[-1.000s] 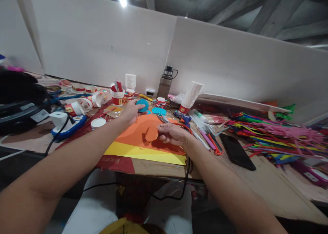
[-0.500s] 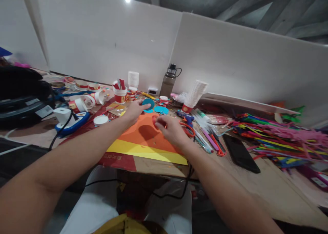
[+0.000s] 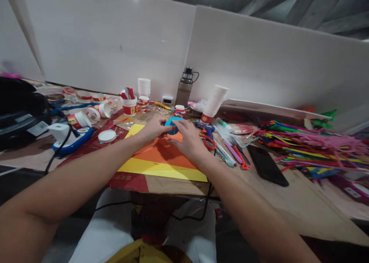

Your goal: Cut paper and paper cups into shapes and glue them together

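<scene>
A round blue paper disc is between my two hands, above the orange sheet. My left hand pinches its left edge. My right hand has its fingers on the disc's right side, with the thumb lower down. Whether one disc or several are stacked there, I cannot tell. Below the hands lies the orange paper, on top of a yellow sheet. Orange-handled scissors lie just right of my right hand.
Paper cups stand stacked near the wall beside a water bottle. Pens, a black phone and colourful pipe cleaners lie to the right. A white lid and a blue power strip are left.
My right hand has moved up to the blue disc in my left hand. The small red piece it held is no longer visible. The loose blue discs behind are out of sight.
</scene>
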`<state>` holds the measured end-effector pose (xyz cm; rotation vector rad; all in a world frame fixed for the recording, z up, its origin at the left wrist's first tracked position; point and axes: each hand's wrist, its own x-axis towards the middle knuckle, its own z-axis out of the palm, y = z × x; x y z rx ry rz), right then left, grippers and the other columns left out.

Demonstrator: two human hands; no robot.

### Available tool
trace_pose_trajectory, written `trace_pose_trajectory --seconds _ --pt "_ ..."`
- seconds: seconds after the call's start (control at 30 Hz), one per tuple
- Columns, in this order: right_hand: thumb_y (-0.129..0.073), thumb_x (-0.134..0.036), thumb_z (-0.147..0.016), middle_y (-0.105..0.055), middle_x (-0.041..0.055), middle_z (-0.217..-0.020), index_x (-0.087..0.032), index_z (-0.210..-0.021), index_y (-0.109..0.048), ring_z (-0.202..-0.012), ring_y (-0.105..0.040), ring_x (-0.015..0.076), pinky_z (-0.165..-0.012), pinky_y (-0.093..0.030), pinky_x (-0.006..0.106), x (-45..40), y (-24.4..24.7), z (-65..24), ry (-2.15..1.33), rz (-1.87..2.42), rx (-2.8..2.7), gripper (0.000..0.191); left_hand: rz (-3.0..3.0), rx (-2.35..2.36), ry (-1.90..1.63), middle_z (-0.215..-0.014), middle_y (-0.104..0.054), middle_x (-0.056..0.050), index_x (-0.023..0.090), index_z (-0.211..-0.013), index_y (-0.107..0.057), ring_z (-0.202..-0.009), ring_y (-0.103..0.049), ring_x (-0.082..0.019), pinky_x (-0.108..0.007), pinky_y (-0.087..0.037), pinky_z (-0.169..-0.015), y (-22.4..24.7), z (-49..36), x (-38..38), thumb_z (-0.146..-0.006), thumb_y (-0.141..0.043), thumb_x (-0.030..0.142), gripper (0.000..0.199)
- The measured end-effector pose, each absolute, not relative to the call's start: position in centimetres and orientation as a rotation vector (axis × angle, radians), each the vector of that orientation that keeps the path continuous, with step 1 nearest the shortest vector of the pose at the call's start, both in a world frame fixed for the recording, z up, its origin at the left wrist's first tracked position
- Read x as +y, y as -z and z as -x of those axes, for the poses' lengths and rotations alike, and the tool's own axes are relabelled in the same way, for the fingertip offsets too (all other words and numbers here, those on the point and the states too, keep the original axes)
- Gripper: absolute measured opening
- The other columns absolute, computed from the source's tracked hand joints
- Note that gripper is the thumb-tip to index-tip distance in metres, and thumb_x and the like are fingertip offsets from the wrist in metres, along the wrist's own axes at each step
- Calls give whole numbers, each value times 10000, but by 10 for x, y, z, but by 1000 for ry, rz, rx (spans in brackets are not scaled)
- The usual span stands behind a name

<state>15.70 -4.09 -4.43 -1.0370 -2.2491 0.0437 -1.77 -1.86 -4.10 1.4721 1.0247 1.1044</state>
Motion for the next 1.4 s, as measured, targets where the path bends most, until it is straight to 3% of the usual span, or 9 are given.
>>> trace_pose_trajectory --seconds 0.13,0.23,0.33,0.43,0.57,0.77,1.0,1.2,1.4 --pt "-703 -215 -811 -612 121 -1210 -178 -1254 -572 -1116 -562 240 -970 -461 395 -39 45 -157 -188 1050 -2180 463 -1539 1054 -1051 -564 -541 23 158 -706 -597 -468 -464 -73 -203 -299 -444 41 18 -20 -680 -744 367 257" --pt "-739 -246 -786 -617 122 -1185 -161 -1272 -557 -991 -589 217 -881 -493 360 -40 43 -156 -264 1084 -2131 526 -1567 1072 -1022 -564 -534 25 164 -724 -598 -463 -459 -77 -206 -287 -438 43 21 -18 -693 -739 383 262" --pt "-736 -244 -784 -607 117 -1181 -173 -1294 -545 -986 -587 214 -905 -477 369 -41 42 -155 -259 1132 -2117 549 -1619 1098 -994 -576 -548 22 168 -739 -607 -465 -453 -77 -206 -278 -436 44 21 -19 -708 -733 380 249" --pt "-696 -236 -808 -604 108 -1142 -175 -1217 -592 -1020 -575 219 -919 -458 362 -42 40 -155 -207 1126 -2162 427 -1695 1073 -979 -583 -566 11 167 -726 -615 -476 -471 -83 -208 -298 -450 43 23 -18 -732 -721 445 297" --pt "-685 -306 -812 -613 103 -1060 -159 -1097 -639 -943 -570 213 -839 -459 332 -43 38 -157 -159 1192 -2169 324 -1633 1030 -1019 -562 -583 -26 170 -716 -634 -434 -477 -108 -235 -304 -439 40 33 -6 -840 -519 616 477" --pt "-661 -382 -839 -667 95 -1016 -160 -985 -665 -908 -586 203 -774 -428 299 -51 38 -153 -256 1261 -2312 265 -2062 1534 -748 -473 -547 -29 194 -468 -580 -465 -450 -145 -274 -268 -509 41 50 9 -749 -665 326 322" --pt "-676 -289 -808 -710 84 -899 -171 -888 -652 -800 -621 199 -651 -374 277 -58 35 -144 -270 1391 -2429 144 -2161 1434 -537 -405 -511 -13 200 -350 -529 -421 -407 -134 -283 -257 -520 33 42 -5 -709 -609 164 369" --pt "-664 -234 -789 -704 77 -906 -163 -874 -649 -833 -615 194 -692 -394 282 -53 37 -146 -243 1367 -2411 112 -2072 1378 -571 -368 -496 -7 188 -360 -526 -366 -411 -120 -269 -246 -453 28 39 -11 -703 -612 197 354" --pt "-674 -173 -727 -686 87 -918 -157 -878 -650 -866 -604 216 -740 -438 313 -45 46 -150 -247 1286 -2348 154 -1899 1479 -465 -479 -595 -39 166 -517 -569 -388 -493 -129 -252 -333 -441 30 35 -15 -810 -524 273 315"
